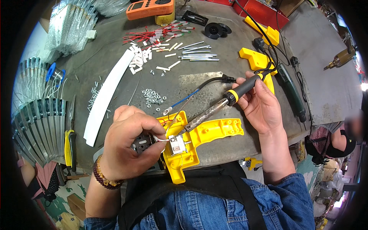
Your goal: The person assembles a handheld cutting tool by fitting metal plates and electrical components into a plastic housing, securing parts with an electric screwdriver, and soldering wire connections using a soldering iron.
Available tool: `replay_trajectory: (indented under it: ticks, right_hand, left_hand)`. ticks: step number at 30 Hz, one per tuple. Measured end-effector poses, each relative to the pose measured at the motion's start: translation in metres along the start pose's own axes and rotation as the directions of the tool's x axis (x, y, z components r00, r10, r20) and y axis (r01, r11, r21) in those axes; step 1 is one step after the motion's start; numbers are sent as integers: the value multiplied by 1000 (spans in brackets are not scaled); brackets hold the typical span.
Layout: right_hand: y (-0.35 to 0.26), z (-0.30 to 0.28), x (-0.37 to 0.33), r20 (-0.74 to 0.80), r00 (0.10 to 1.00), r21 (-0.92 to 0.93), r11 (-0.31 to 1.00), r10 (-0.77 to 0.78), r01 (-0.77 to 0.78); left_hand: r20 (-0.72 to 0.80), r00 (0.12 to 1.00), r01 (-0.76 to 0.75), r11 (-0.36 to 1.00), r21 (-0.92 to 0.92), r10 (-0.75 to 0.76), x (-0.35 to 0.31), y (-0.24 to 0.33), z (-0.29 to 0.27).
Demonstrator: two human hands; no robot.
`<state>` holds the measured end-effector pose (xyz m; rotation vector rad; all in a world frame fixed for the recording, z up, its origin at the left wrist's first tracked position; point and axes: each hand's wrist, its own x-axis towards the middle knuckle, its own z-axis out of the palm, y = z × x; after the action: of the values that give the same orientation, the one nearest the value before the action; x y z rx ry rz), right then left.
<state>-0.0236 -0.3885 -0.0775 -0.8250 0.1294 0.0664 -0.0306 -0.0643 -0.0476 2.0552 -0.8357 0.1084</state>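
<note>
My right hand grips a soldering iron by its black and yellow handle. Its scorched metal barrel slants down to the left, with the tip at the top of a small white switch. That switch sits inside an open yellow tool housing half at the table's near edge. Beside it, my left hand pinches a thin white wire between thumb and fingertips. A dark metal part is partly hidden behind this hand. Above the housing lies a black and blue power cord.
A curved white strip lies left of hex nuts. Farther back are long screws, white sleeves, red-wired parts and an orange meter. Yellow-handled pliers lie left; a dark corded tool and drill, right.
</note>
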Motion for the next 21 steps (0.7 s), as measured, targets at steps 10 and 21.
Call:
replay_trajectory:
  ticks: [10,21]
  right_hand:
    - [-1,0,-1,-6,1000,-9,1000,-7,7]
    - [-1,0,0,-5,1000,-9,1000,2,-2]
  left_hand:
    - [11,1000,-3,1000,0,3,1,-2,1]
    - [-36,999,-11,999,35,12,1,-1,1]
